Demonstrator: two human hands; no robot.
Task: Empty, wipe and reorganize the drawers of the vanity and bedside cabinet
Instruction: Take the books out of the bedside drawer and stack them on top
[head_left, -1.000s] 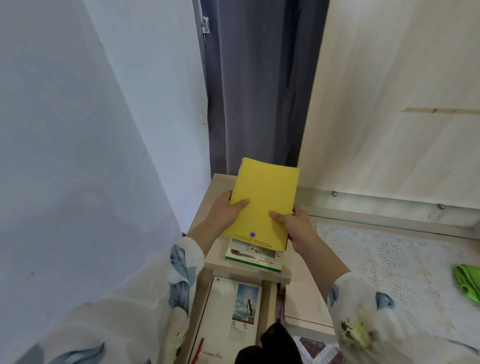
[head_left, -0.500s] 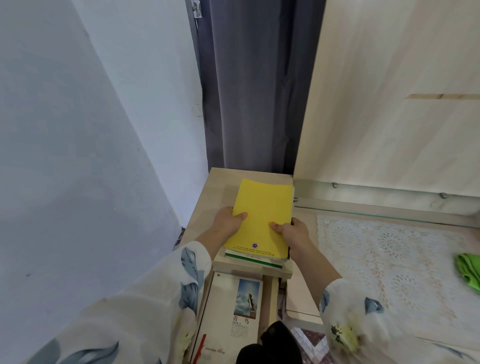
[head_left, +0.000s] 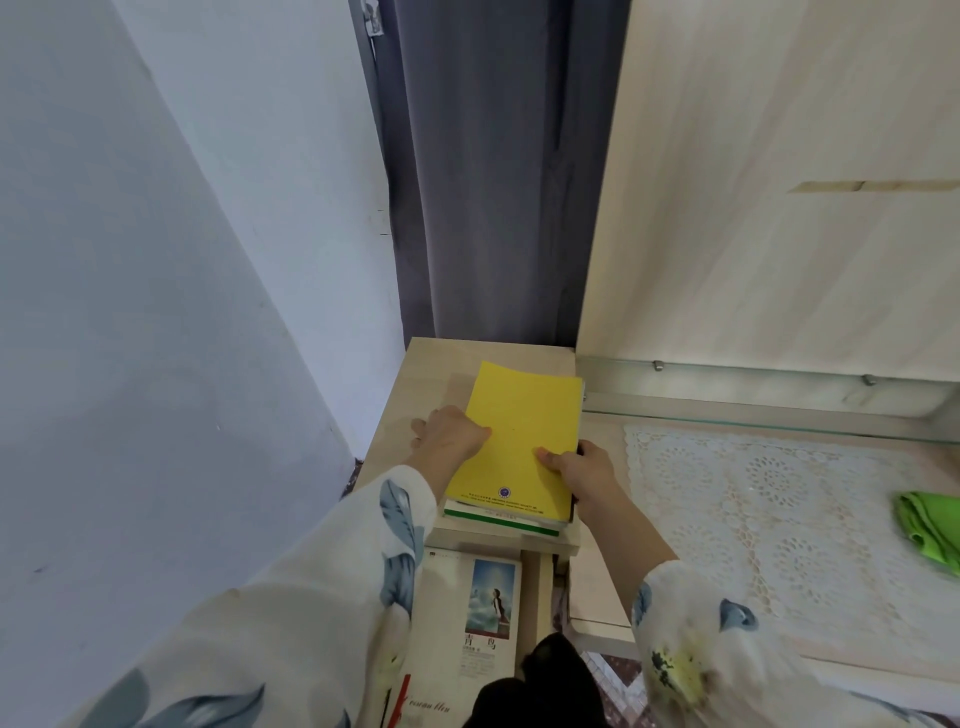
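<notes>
A: Both hands on the yellow book (head_left: 519, 441) — it lies flat atop the stack of books (head_left: 498, 519) on the bedside cabinet (head_left: 431, 379).

B: Left hand (head_left: 449, 434) grips its left edge, fingers curled under, thumb on the cover. Right hand (head_left: 582, 470) clasps the right edge.

A: Below, the open drawer (head_left: 532, 587) holds a white book (head_left: 467, 613). Green cloth (head_left: 930, 525) lies on the desk (head_left: 779, 519), well apart.

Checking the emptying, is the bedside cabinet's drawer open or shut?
Open: the pale wooden drawer juts out below the cabinet top, a cream picture-cover book lying inside.
</notes>
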